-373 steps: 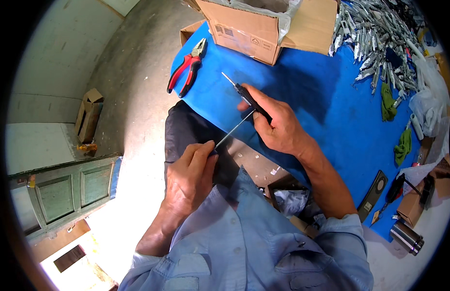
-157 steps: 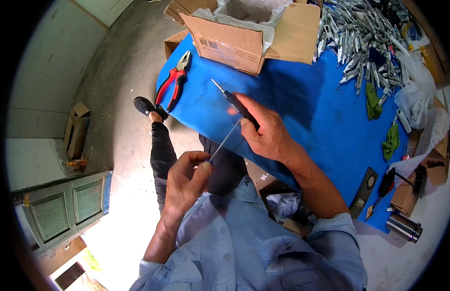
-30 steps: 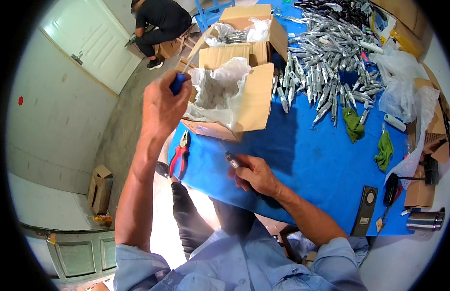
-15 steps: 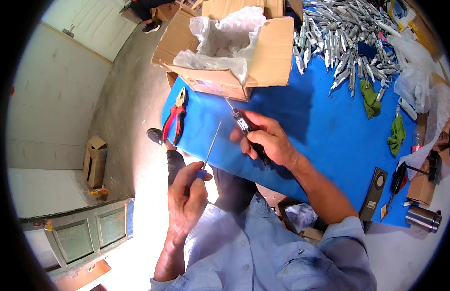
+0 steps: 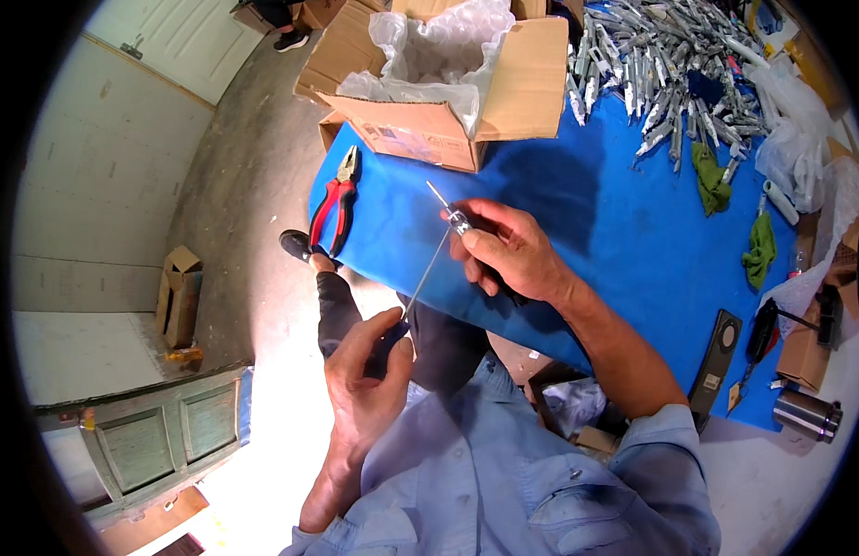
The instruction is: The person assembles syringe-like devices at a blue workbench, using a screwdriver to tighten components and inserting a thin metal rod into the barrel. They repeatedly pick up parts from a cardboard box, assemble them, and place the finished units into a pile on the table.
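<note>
While the left hand [image 5: 366, 375] clasps a screwdriver [image 5: 420, 289], I log the right hand [image 5: 515, 252] clamped around a slim part [image 5: 459, 222].
Screwdriver tip apparently against part; right-hand grip likely steadies it.

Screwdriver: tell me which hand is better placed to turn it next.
Left, I'd judge. The left hand grips the screwdriver by its blue handle, while the right hand is taken up holding the dark-and-silver piece that the shaft points toward.
</note>
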`<state>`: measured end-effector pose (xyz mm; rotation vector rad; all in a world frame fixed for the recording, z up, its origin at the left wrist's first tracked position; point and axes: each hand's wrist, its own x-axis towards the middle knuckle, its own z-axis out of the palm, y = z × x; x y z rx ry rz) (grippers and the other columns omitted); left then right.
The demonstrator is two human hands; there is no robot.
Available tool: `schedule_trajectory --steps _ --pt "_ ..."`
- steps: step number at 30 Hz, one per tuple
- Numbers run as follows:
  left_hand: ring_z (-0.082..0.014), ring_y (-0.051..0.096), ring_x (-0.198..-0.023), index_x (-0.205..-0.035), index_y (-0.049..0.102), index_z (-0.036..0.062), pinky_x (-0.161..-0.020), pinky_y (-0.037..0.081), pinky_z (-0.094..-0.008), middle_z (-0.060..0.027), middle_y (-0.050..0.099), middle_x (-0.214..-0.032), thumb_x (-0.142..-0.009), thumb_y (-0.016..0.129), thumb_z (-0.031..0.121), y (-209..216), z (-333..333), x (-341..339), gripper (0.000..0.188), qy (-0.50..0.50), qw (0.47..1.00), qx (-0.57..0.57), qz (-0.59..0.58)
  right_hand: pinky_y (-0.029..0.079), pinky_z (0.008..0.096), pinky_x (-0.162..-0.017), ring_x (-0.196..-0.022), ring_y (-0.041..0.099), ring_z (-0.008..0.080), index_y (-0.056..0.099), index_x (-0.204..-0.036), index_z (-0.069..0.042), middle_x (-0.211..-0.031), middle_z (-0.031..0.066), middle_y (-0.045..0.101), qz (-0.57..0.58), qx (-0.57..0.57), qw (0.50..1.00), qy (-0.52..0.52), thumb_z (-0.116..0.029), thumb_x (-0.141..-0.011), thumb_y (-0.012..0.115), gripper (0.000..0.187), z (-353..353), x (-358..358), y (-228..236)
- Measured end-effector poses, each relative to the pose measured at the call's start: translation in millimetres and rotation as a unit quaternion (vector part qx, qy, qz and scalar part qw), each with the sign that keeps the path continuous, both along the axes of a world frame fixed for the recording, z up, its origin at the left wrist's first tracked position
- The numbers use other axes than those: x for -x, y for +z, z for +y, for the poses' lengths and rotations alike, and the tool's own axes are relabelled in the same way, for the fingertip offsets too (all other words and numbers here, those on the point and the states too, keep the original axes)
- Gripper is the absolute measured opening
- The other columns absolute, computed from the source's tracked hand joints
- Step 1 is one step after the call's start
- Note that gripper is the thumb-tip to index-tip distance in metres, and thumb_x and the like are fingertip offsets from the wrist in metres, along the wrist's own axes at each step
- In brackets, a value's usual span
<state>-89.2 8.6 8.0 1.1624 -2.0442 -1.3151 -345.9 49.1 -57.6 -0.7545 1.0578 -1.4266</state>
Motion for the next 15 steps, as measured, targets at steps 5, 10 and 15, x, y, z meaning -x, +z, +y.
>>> schedule_trajectory --steps 5,10,15 --pt "-0.0123 0.068 -0.086 -0.126 0.071 -0.0033 -0.078 0.054 -0.0257 -0.0083 0.074 -0.1 -0.091 0.07 -0.002 -1.6 -2.9 -4.6 0.035 -0.021 0.996 0.087 0.005 0.048 0.024 -0.051 -0.069 0.059 0.0077 0.053 -0.147 0.001 -0.098 0.0053 0.066 0.053 0.025 0.998 0.003 -0.012 -0.104 0.057 0.045 1.6 -4.5 3.1" --pt "-0.0159 0.069 -0.088 -0.124 0.072 -0.0045 -0.081 0.054 -0.0281 -0.0126 0.074 -0.101 -0.088 0.071 -0.002 3.0 -5.1 -4.9 0.036 -0.025 0.992 0.126 -0.001 0.048 0.0242 -0.052 -0.069 0.059 0.0077 0.052 -0.148 0.001 -0.098 0.0046 0.066 0.075 0.028 0.997 0.007 -0.011 -0.104 0.057 0.045 2.8 -7.7 0.2" --pt "-0.0188 0.071 -0.091 -0.123 0.072 -0.0054 -0.083 0.055 -0.0303 -0.0152 0.075 -0.102 -0.087 0.07 -0.003 4.7 -5.9 -5.2 0.036 -0.024 0.991 0.13 -0.009 0.049 0.0245 -0.055 -0.072 0.06 0.0079 0.053 -0.148 0.0 -0.098 0.0046 0.067 0.09 0.03 0.995 0.011 -0.009 -0.104 0.056 0.044 1.6 -8.2 -1.1"
